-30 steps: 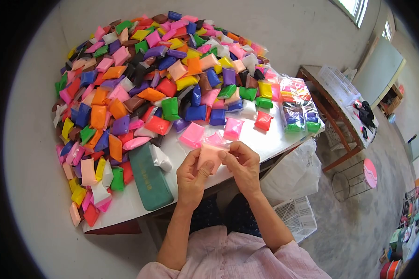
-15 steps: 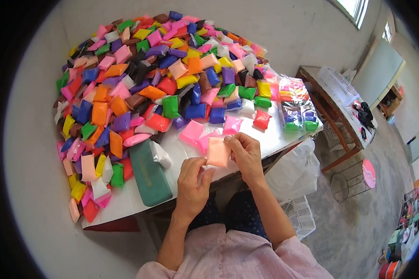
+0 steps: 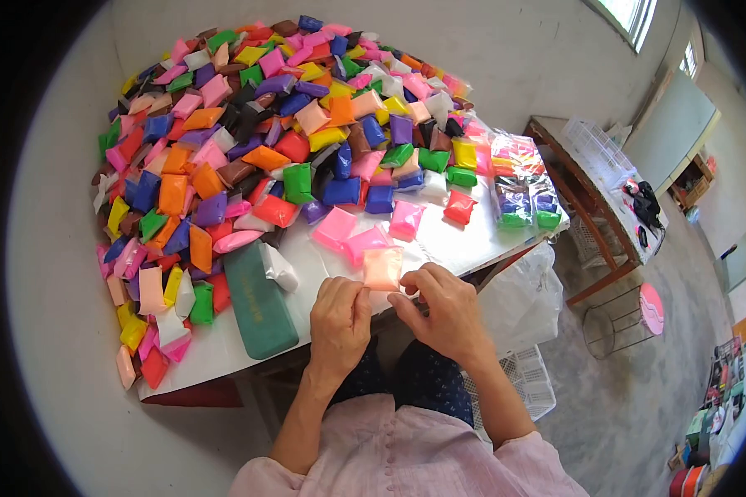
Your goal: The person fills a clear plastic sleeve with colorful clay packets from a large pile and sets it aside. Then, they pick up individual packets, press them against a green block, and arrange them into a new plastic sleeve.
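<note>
A peach packet (image 3: 383,269) is at the table's front edge, upright between my hands. My left hand (image 3: 340,321) pinches its lower left corner. My right hand (image 3: 445,311) is at its lower right side, thumb and forefinger apart, with a small gap to the packet. Pink packets (image 3: 366,243) lie just behind it, and a red packet (image 3: 459,207) lies to the right. Left of my left hand is a green case (image 3: 259,308) with a white packet (image 3: 280,267) on its edge.
A large heap of coloured packets (image 3: 265,157) covers the table's left and back. Clear bags of packets (image 3: 522,178) lie at the right end. Beyond are a side table (image 3: 584,170), a pink-topped stool (image 3: 651,309), a plastic bag (image 3: 522,290) and a white basket (image 3: 529,383).
My right hand has let go of the packet's upper right corner and moved down beside it. The view has shifted slightly.
</note>
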### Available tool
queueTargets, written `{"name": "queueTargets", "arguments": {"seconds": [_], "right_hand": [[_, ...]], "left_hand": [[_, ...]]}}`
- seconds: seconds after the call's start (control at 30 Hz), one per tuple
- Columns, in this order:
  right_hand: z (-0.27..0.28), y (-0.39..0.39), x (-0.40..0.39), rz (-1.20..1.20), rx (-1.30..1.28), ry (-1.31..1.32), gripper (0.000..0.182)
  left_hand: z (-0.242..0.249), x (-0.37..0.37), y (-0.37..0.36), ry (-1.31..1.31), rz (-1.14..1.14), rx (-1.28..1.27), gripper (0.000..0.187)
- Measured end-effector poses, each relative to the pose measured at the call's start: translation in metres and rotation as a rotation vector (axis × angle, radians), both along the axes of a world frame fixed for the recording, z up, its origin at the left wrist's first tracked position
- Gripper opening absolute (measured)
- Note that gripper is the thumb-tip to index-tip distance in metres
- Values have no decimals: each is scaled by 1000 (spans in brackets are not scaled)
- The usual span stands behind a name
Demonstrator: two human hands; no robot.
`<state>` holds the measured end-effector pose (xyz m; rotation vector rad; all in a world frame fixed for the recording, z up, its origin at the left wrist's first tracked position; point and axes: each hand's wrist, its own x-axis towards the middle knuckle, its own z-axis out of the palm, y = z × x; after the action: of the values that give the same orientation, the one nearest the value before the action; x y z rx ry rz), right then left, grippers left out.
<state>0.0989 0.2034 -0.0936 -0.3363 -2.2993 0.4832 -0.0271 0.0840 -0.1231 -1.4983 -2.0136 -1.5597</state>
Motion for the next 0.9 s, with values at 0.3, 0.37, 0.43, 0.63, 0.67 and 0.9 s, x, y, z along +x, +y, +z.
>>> {"name": "queueTargets", "arguments": {"seconds": [0.3,0.37,0.43,0.63,0.67,0.9], "right_hand": [[-18,12,-11,58,251,59,16],[-20,14,-11,78,273,70,16],[-22,15,-12,100,283,85,14],[-34,21,-12,116,309,100,20],[-34,22,-12,118,315,103,20],[-37,24,-8,131,337,100,21]], "left_hand": [[3,-6,-2,92,-51,-37,6],[1,-9,-2,122,-58,-37,7],[0,-10,-1,143,-58,-36,7],[-3,-11,0,178,-66,-49,10],[-4,-12,0,194,-67,-55,10],[-10,-11,0,264,-44,-46,13]]}}
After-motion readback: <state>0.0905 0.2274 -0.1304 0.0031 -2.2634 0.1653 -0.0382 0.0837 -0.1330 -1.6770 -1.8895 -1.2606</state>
